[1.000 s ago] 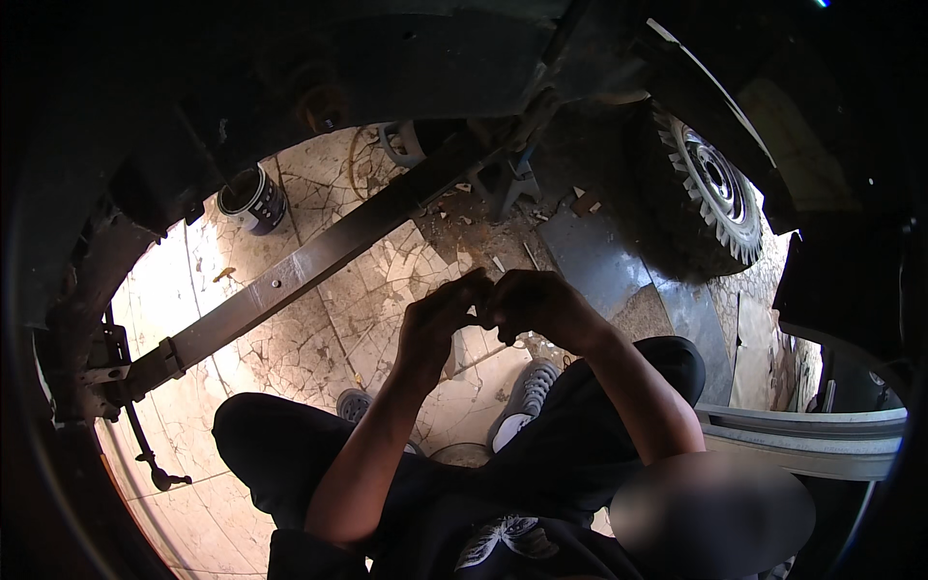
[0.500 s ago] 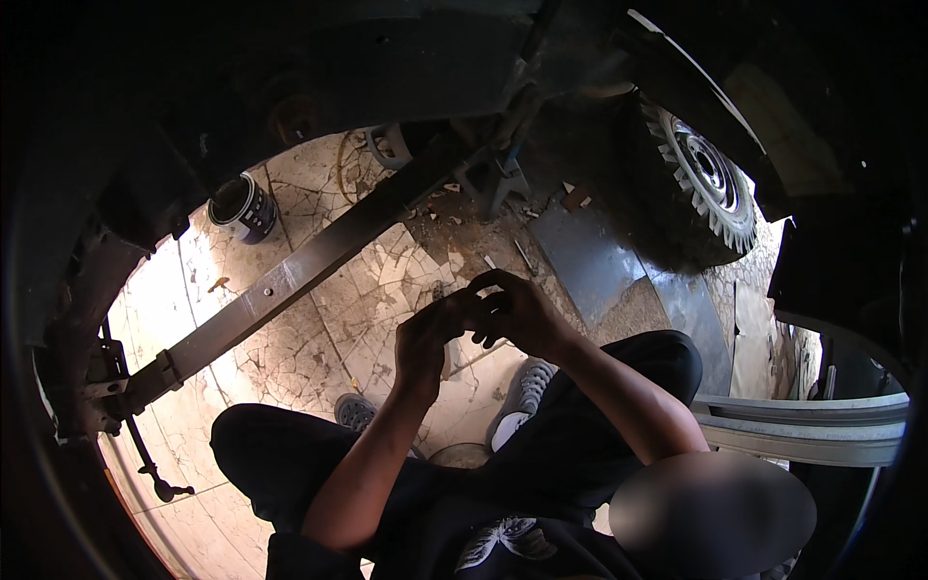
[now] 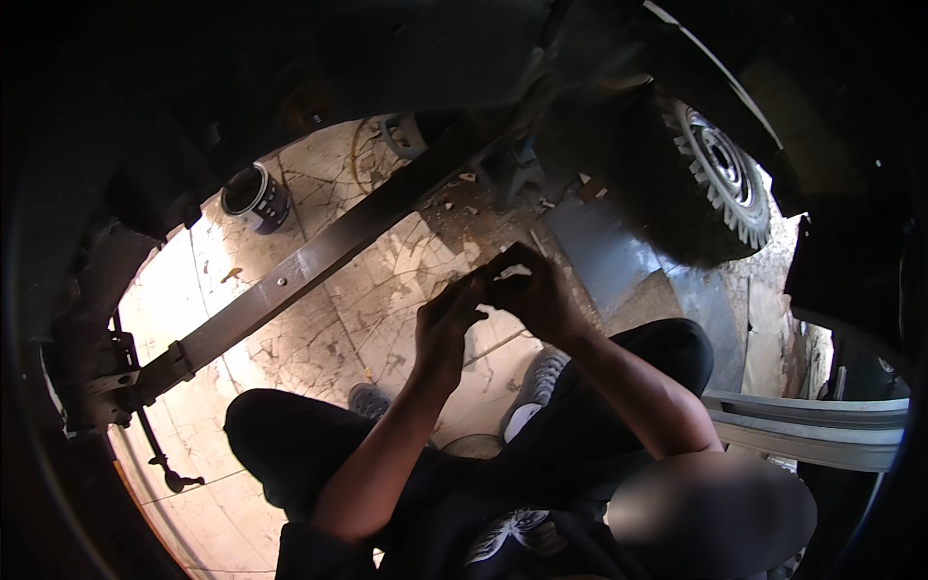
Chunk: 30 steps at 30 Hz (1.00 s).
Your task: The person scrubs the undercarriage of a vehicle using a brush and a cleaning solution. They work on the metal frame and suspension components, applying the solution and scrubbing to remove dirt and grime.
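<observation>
Above the floor, between my knees, my left hand and my right hand meet at the fingertips. The left fingers are bent and pressed together toward the right hand. My right thumb and fingers curl round in a pinch, with a small gap inside the curve. Anything between the fingertips is too dark and small to make out. Beyond the hands, a long dark metal beam runs slantwise from lower left to upper middle, apart from them.
Dark vehicle underbody hangs overhead. A wheel with a toothed silver cover stands at the upper right. An open paint can sits beyond the beam. Pale metal rails lie at right; broken bits litter the cracked tile floor.
Both hands have shifted slightly; the right fingers arch higher and the gap between thumb and fingers shows more. The whole view has moved a little, so the surroundings sit farther right.
</observation>
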Each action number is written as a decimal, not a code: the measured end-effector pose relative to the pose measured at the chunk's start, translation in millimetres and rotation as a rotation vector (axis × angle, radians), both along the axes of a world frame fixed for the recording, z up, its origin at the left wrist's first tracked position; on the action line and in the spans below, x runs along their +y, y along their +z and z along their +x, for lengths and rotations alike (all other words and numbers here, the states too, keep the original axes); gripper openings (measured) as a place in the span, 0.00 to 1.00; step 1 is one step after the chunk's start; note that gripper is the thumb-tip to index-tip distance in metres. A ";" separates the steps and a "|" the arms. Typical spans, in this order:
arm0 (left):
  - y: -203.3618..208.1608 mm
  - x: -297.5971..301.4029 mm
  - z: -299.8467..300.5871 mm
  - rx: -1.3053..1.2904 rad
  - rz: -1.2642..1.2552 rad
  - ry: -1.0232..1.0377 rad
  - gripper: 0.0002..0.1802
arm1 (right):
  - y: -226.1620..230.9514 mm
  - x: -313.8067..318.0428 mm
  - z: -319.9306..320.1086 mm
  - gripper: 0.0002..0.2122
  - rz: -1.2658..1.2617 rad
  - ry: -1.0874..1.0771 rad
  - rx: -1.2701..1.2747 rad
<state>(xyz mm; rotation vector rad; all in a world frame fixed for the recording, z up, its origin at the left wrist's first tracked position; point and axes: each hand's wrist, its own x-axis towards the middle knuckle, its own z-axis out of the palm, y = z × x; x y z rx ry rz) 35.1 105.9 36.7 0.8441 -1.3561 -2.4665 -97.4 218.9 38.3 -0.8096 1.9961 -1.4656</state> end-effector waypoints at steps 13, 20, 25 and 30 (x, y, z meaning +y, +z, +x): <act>38.9 -37.7 26.1 0.264 -0.111 0.307 0.20 | 97.9 -65.6 53.5 0.06 -0.308 0.144 0.592; 67.9 -56.2 55.6 0.485 -0.120 0.349 0.21 | 129.1 -98.1 80.6 0.04 -0.324 0.240 0.771; 18.3 -83.7 88.3 -0.197 -1.173 0.480 0.19 | 94.1 -146.5 68.3 0.07 -0.199 0.547 0.725; -25.2 -96.7 119.7 -0.012 -0.224 0.852 0.19 | 101.4 -163.9 80.7 0.12 -0.158 0.665 0.692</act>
